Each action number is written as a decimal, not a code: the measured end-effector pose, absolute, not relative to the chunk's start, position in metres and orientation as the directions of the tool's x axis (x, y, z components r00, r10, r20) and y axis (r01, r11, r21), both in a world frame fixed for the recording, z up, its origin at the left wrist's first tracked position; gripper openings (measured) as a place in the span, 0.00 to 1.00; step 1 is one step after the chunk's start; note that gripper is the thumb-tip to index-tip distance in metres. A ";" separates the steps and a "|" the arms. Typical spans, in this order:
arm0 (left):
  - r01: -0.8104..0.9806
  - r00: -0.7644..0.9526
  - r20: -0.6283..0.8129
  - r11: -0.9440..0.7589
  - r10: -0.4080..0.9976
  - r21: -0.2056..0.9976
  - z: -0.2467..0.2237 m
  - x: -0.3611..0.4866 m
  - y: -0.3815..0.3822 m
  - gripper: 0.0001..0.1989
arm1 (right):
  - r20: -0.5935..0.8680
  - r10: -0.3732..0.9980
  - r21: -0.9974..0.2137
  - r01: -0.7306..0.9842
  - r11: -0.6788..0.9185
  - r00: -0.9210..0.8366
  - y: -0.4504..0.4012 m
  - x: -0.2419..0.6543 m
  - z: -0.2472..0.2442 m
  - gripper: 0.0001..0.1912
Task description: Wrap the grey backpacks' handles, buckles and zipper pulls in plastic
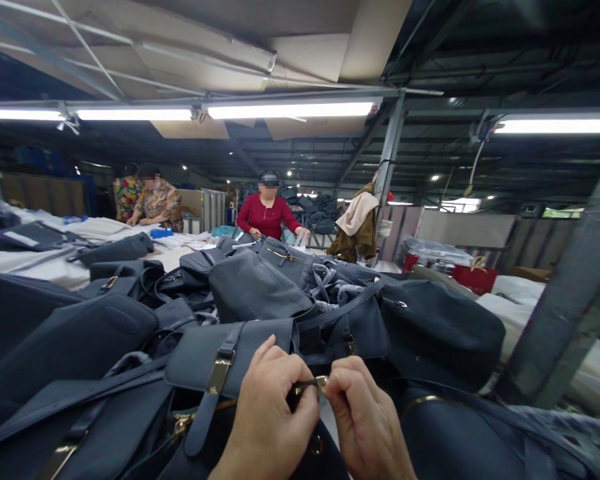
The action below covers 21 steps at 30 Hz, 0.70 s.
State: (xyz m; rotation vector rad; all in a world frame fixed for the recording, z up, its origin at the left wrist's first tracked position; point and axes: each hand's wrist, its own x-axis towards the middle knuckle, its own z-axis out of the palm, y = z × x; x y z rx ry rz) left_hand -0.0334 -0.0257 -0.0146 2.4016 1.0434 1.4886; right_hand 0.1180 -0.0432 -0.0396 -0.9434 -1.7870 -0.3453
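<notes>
In front of me lies a dark blue-grey bag with a flap and a strap through a gold buckle. Over its right side, my left hand is closed on a thin dark strap. My right hand pinches a small gold metal fitting at the strap's end. The fingertips hide part of the fitting, so its exact kind is unclear. A gold zipper pull hangs from the bag's opening to the left of my hands.
Many similar dark bags are heaped around and beyond my hands. A grey metal post rises at the right. Across the table a person in a red top handles something. Two more people stand at the far left.
</notes>
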 end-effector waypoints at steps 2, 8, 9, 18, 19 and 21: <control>0.477 0.273 0.721 -0.741 0.637 0.473 -0.015 -0.033 -0.026 0.08 | 0.887 0.436 -0.192 0.739 0.646 -0.151 -0.043 0.118 -0.041 0.11; 0.464 0.307 0.590 -0.659 0.746 0.592 -0.011 -0.035 -0.029 0.08 | 0.898 0.417 -0.190 0.731 0.656 -0.141 -0.042 0.115 -0.040 0.12; 0.452 0.317 0.571 -0.651 0.757 0.611 -0.010 -0.036 -0.029 0.08 | 0.898 0.418 -0.194 0.726 0.660 -0.140 -0.042 0.114 -0.039 0.12; 0.383 0.374 0.426 -0.556 0.824 0.738 -0.005 -0.043 -0.027 0.07 | 0.905 0.406 -0.237 0.645 0.726 -0.125 -0.043 0.112 -0.039 0.13; 0.385 0.366 0.425 -0.551 0.828 0.741 -0.006 -0.042 -0.027 0.07 | 0.903 0.408 -0.235 0.644 0.728 -0.131 -0.043 0.112 -0.039 0.13; 0.405 0.329 0.434 -0.541 0.838 0.737 -0.008 -0.040 -0.027 0.06 | 0.906 0.400 -0.213 0.669 0.712 -0.137 -0.042 0.112 -0.040 0.12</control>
